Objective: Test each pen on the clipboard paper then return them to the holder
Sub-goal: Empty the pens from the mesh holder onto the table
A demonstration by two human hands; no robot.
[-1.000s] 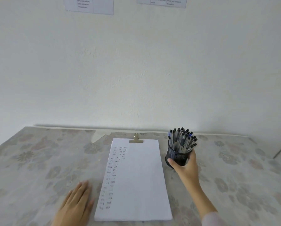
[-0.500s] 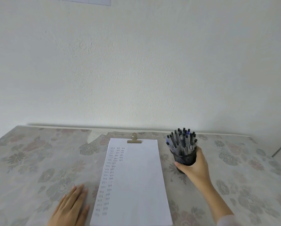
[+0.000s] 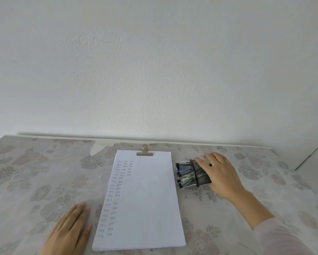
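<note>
Two grips on floral tablecloth [image 3: 34,181] under white wall [image 3: 154,70]: right grip [image 3: 222,173] clasps tipped holder [image 3: 200,174], left grip [image 3: 69,230] splayed flat.

Bright, soft, even light w/ cool tint. Faint shadow along wall [image 3: 154,70] base behind table [image 3: 34,181]. Wide-angle bend at edges; pens [image 3: 184,174] a bit blurry.

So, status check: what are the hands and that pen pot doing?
Right hand grips mesh holder, tipped sideways, mouth toward clipboard paper. Pens poke out. Left hand flat on table beside paper. Nothing blocking.
</note>
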